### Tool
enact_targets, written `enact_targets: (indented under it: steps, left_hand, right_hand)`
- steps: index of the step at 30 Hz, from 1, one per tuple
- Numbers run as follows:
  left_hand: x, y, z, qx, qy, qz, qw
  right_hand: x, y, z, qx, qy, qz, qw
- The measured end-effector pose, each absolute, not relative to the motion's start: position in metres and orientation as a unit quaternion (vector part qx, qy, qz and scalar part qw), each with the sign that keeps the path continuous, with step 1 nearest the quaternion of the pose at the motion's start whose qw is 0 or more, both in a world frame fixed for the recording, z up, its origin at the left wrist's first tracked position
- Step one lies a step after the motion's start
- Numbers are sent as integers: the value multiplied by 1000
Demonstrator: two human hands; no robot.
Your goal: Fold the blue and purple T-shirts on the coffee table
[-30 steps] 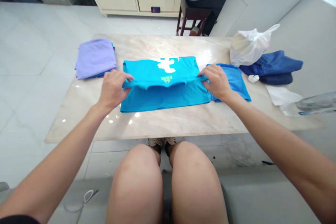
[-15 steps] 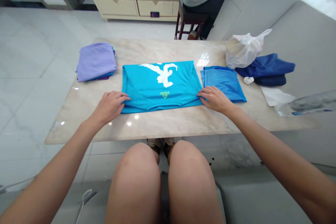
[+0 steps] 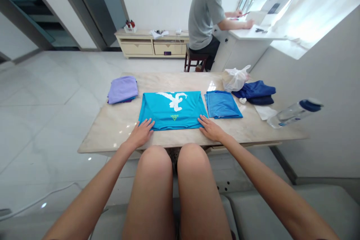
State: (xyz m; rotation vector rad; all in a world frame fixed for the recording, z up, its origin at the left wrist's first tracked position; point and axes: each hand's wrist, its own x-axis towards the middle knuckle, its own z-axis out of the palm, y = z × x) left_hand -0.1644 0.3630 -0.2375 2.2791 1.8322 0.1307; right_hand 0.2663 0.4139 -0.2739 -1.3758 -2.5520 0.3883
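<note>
The turquoise shirt lies folded at the centre of the frame on the tabletop. Our left grip and right grip are slack, clasping nothing, fingers spread over its lower corners. To smooth it well, we should press evenly and draw creases outward without skewing the upper layer. The cloth looks thin and supple, a broad near-rectangle; the marble-patterned tabletop is glossy, and a squarish folded blue garment sits right of centre.
</note>
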Motion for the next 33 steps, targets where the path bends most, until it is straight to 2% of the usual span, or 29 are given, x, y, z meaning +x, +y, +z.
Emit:
enact_targets:
  steps: [3, 6, 8, 10, 13, 17, 22, 27, 33]
  left_hand:
    - [-150, 343, -190, 748, 635, 93, 167]
    - [-123, 302, -152, 719, 636, 181, 212]
    - [-103, 268, -141, 720, 634, 183, 214]
    - [-87, 235, -140, 735, 637, 174, 156]
    - [-71, 192, -150, 726, 657, 198, 41]
    - [-63, 153, -166, 725, 666, 174, -38]
    - [-61, 143, -170, 729, 650, 197, -79]
    - [-55, 159, -158, 724, 631, 260, -104]
    - [-52, 153, -153, 734, 619, 258, -108]
  right_hand:
    - [249, 398, -232, -498, -837, 184, 129]
    - [221, 360, -195, -513, -783, 275, 221]
    - [203, 321, -184, -501, -744, 338, 285]
    - [190, 275, -186, -500, -705, 375, 336]
    - [179, 203, -204, -565, -655, 303, 400]
    - [175, 138, -229, -592, -674, 193, 398]
    - [175, 138, -226, -601, -695, 180, 350]
    - [170, 150, -210, -584, -696, 124, 399]
    - [168, 147, -208, -574, -694, 115, 419]
